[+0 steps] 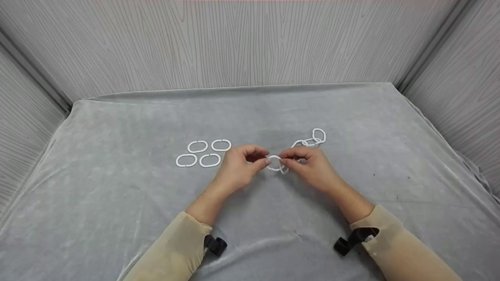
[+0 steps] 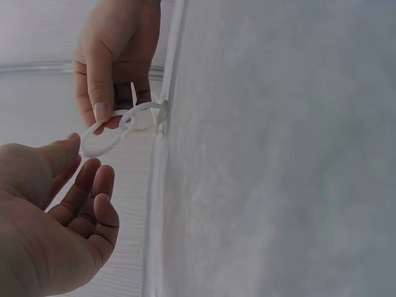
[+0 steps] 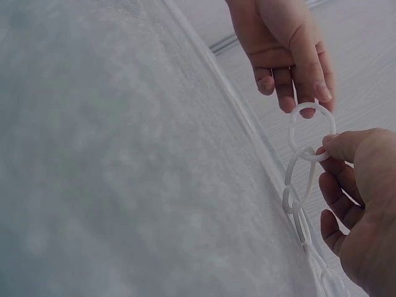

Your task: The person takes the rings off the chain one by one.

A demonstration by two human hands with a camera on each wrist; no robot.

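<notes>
Between the fingertips of both hands is a white oval plastic link (image 3: 291,127), at the near end of a white chain (image 3: 288,168). My left hand (image 1: 239,168) pinches this link at its left side with thumb and forefinger. My right hand (image 1: 312,167) pinches the same link on its other side, close to where the following link hangs through it. The rest of the chain runs behind the right hand, and its far link (image 1: 318,129) lies on the cloth. Fingers partly cover the middle of the chain.
Several separate white links (image 1: 186,166) lie in two rows on the grey cloth (image 1: 117,187), left of the left hand. Grey wood-grain panels (image 1: 234,43) stand behind and at both sides. Black wrist cameras (image 1: 216,245) sit at both sleeves.
</notes>
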